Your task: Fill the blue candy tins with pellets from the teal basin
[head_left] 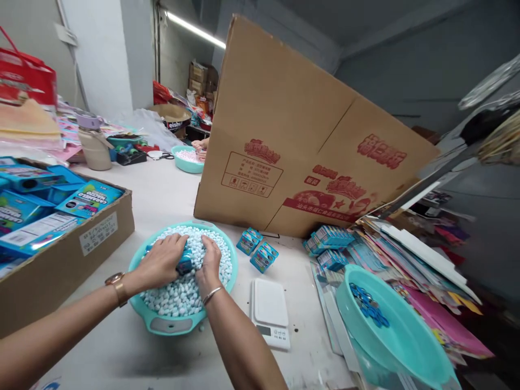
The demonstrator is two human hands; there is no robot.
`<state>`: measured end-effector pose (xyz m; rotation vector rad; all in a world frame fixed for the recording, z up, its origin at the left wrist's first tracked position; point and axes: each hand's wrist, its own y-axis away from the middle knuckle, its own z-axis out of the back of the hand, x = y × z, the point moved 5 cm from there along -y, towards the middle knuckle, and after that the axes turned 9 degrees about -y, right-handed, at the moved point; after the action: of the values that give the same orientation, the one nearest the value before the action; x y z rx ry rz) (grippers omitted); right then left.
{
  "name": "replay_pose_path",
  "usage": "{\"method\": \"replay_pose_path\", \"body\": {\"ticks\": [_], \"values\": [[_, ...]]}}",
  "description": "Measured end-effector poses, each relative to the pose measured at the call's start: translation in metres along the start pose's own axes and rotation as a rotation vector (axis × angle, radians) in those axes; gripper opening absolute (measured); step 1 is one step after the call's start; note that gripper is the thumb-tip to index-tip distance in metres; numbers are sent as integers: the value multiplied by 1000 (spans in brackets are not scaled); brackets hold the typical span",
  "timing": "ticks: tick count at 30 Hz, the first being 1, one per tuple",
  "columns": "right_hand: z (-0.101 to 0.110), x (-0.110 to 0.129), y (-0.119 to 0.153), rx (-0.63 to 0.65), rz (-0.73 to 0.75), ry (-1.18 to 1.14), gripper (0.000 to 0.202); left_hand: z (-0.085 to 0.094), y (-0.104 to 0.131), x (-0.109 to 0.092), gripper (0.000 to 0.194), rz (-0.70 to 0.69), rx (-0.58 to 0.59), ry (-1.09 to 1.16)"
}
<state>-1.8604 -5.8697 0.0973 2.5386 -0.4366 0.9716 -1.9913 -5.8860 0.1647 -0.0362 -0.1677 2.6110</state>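
A turquoise basin (174,325) full of small white and pale-blue candies (168,298) stands before me. My left hand (164,261) is over its middle, closed round a glossy blue container (185,262) that lies low among the candies. The hand covers most of this container, and its opening is hidden. My right hand (210,262) is sunk in the candies just right of the container, its fingers curled and partly buried. Two small blue printed boxes (264,257) stand right of the basin, near a white digital scale (269,309).
A large cardboard carton (292,135) stands tilted behind the basin. At left is an open carton (93,238) of blue packs. At right, a turquoise basin (406,336) holds blue rings, beside stacked cardboard sheets (422,254). Another person's hand (200,146) reaches into a far basin (187,165).
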Motion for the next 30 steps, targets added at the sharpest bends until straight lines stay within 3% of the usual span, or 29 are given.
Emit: {"method": "replay_pose_path", "body": {"ticks": [6, 10, 13, 17, 23, 30], "values": [[-62, 24, 1, 238, 38, 85, 23, 12, 19, 14, 65, 283, -299, 299], [-85, 32, 3, 314, 14, 188, 17, 17, 22, 18, 63, 323, -451, 524], [-91, 38, 4, 350, 38, 212, 13, 13, 19, 20, 66, 351, -437, 607], [-91, 40, 6, 368, 67, 218, 15, 10, 12, 22, 67, 323, -420, 549], [-79, 36, 5, 333, 116, 292, 14, 14, 0, 23, 72, 194, -335, 387], [-65, 36, 0, 283, 80, 238, 16, 20, -11, 17, 73, 121, -265, 355]]}}
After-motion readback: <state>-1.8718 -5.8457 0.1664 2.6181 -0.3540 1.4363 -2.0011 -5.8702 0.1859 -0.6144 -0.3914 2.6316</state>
